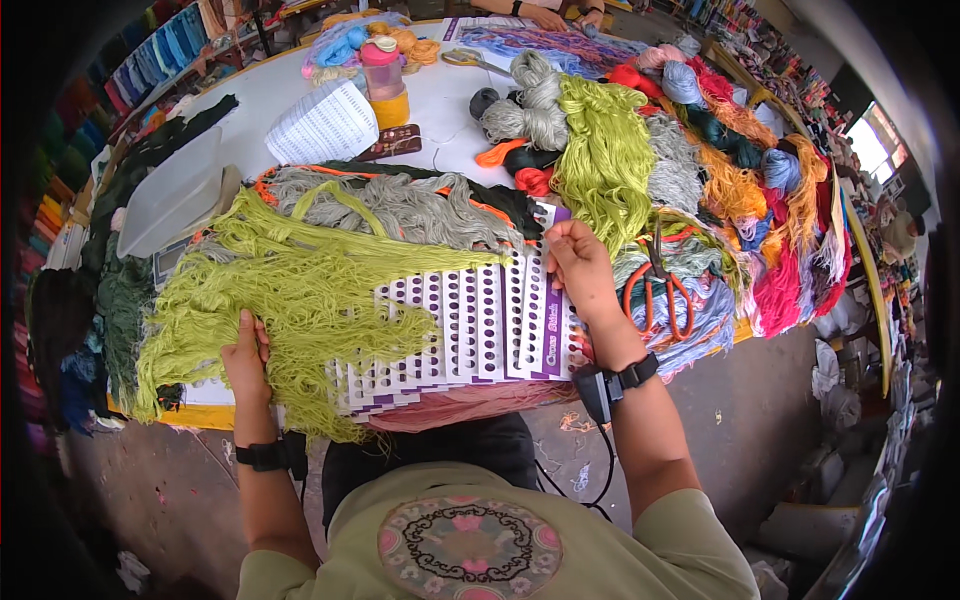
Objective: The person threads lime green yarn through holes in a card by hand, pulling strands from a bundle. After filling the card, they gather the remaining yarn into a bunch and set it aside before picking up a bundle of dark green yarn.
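Observation:
A long hank of lime green embroidery thread (290, 260) spreads over the left side of the table and across a fanned stack of white punched thread cards (465, 320) with purple edges. My left hand (247, 360) is closed on the hank's lower left part, thumb up. Strands of it run right to the upper holes of the cards. At the top right of the stack, my right hand (582, 265) has its fingers pinched together over the purple edge of the front card; what lies between them is hidden. Grey thread (400, 205) with orange and dark green strands lies behind the cards.
Orange-handled scissors (655, 290) rest on thread to the right. Piles of coloured thread (740, 180) cover that side. Behind stand a pink-lidded bottle (383, 75), a white cone (322, 122) and a clear plastic tub (175, 190). Another person's hands (545, 14) work at the far edge.

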Demonstrator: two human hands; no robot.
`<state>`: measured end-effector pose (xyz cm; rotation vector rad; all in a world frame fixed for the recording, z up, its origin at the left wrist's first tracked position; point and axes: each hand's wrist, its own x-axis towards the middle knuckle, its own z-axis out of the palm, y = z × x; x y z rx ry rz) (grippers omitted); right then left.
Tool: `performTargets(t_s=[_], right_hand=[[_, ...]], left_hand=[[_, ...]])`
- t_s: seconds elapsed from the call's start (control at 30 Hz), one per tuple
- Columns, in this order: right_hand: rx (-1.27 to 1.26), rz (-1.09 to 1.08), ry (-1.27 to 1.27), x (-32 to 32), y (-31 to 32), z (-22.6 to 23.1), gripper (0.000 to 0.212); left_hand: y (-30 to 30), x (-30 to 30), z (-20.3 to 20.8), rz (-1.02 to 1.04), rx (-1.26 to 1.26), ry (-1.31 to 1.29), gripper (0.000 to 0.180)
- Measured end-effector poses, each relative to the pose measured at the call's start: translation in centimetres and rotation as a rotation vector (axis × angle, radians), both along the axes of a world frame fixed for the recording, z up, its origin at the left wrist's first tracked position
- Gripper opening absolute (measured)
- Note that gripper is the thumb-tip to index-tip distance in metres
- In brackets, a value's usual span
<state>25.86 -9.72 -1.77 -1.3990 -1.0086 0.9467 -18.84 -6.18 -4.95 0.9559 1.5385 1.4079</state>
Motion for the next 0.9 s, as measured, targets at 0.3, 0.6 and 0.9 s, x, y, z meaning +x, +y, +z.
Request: performTargets(t_s=[0.3,0.6,0.9], right_hand=[[0.040,0.021,-0.028,-0.3,0.3,-0.6,0.006],[-0.043,0.224,0.197,-4.9,-2.8,7.5,0.015],[0.184,0.357,0.287,-11.7,-5.6,9.0,0.008]], left_hand=[[-0.5,-0.8,5.3,0.088,0.118,-0.049,0.033],[-4.0,13.2,15.3,-0.742,0.256,-0.433,0.042],[-4.7,17.9,13.3,-0.991,0.155,-0.576,0.051]])
